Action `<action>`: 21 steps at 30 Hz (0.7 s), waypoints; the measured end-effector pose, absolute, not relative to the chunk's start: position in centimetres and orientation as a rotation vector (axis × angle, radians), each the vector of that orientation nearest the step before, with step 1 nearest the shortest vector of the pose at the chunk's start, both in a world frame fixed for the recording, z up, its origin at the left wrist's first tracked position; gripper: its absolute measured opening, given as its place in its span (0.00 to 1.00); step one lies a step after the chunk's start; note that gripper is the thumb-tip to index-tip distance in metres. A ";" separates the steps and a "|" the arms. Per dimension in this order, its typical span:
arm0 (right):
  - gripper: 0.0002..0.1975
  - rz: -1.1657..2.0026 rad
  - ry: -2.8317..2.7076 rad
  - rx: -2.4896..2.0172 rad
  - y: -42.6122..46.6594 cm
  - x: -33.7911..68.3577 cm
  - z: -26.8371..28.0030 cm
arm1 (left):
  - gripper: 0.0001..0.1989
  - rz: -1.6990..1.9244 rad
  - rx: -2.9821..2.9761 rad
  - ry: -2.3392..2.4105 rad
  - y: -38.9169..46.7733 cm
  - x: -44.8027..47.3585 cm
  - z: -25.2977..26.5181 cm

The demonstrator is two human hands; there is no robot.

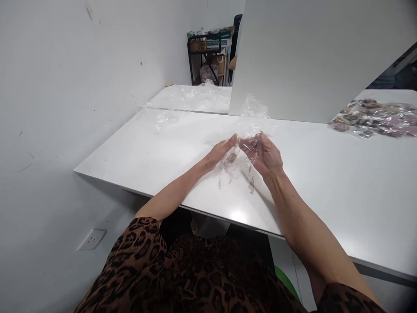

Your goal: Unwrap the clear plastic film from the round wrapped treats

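Above the white table (195,174), my left hand (223,150) and my right hand (265,154) hold a clear plastic bag (256,150) between them. The left fingers are closed on its left side, thumb on top. On the right, the thumb and fingers pinch the upper part of the film. Low in the bag, near my left fingers, lies a small brownish item (231,158), too blurred to name. Just beyond my hands, more clear plastic bags (254,113) lie crumpled on the table, against the grey panel.
A grey upright panel (293,56) stands at the table's back. Wrapped brown and pink items (384,117) are piled at the right. Loose clear film (163,117) lies back left, near the white wall (81,87). Behind stands a black shelf cart (205,50) with boxes.
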State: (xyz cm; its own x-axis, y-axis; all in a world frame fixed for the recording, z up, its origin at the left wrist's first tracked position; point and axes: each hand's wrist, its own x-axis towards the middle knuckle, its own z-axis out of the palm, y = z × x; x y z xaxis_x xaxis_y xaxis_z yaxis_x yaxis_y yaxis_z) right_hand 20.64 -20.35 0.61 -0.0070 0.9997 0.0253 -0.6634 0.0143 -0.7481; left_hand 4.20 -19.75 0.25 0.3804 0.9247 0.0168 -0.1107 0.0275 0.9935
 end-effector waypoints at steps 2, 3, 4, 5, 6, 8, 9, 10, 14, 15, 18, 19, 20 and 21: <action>0.14 1.473 -0.733 -0.636 -20.6 20.5 1.0 | 0.17 1.070 1.191 0.833 -19.8 4.6 0.4; 0.14 1.467 -0.739 -0.641 -20.7 20.6 1.1 | 0.14 1.138 1.131 0.860 -19.8 4.7 0.5; 0.15 1.457 -0.730 -0.645 -20.6 20.7 1.3 | 0.12 1.194 1.058 0.889 -19.7 4.7 0.6; 0.15 1.439 -0.706 -0.648 -20.4 21.1 1.4 | 0.11 1.232 0.979 0.915 -19.7 4.6 0.8; 0.16 1.415 -0.669 -0.653 -20.1 21.5 1.4 | 0.10 1.253 0.903 0.938 -19.6 4.3 1.0; 0.17 1.363 -0.576 -0.678 -19.2 22.7 1.3 | 0.09 1.273 0.784 0.985 -19.4 3.2 1.3; 0.17 1.339 -0.524 -0.701 -18.7 23.4 1.1 | 0.09 1.277 0.750 1.008 -19.3 2.6 1.3; 0.17 1.315 -0.471 -0.735 -18.1 24.1 0.9 | 0.08 1.275 0.738 1.031 -19.3 1.8 1.3; 0.18 1.255 -0.331 -0.880 -16.4 25.9 -0.6 | 0.18 1.237 0.781 1.283 -19.8 -1.2 0.5; 0.17 1.249 -0.319 -0.900 -16.1 26.1 -1.0 | 0.25 1.259 0.824 1.403 -20.0 -1.8 0.4; 0.16 1.241 -0.296 -0.910 -15.6 26.1 -1.6 | 0.32 1.396 1.220 1.667 -20.7 -2.5 0.3; 0.16 1.237 -0.286 -0.904 -15.5 26.0 -1.7 | 0.26 1.400 1.432 1.674 -20.7 -2.3 0.4; 0.15 1.235 -0.275 -0.896 -15.4 26.0 -1.8 | 0.20 1.352 1.646 1.647 -20.7 -1.9 0.6; 0.14 1.234 -0.267 -0.888 -15.3 26.0 -1.9 | 0.13 1.255 1.838 1.610 -20.5 -1.3 0.8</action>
State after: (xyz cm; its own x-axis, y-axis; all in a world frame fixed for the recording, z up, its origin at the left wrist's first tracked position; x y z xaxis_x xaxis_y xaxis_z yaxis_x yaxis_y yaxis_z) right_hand 25.98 -15.35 -1.88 0.3489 0.8960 -0.2747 -0.7026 0.0561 -0.7094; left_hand -1.32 -20.49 0.79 -0.0622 0.9298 0.3627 0.5787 -0.2625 0.7721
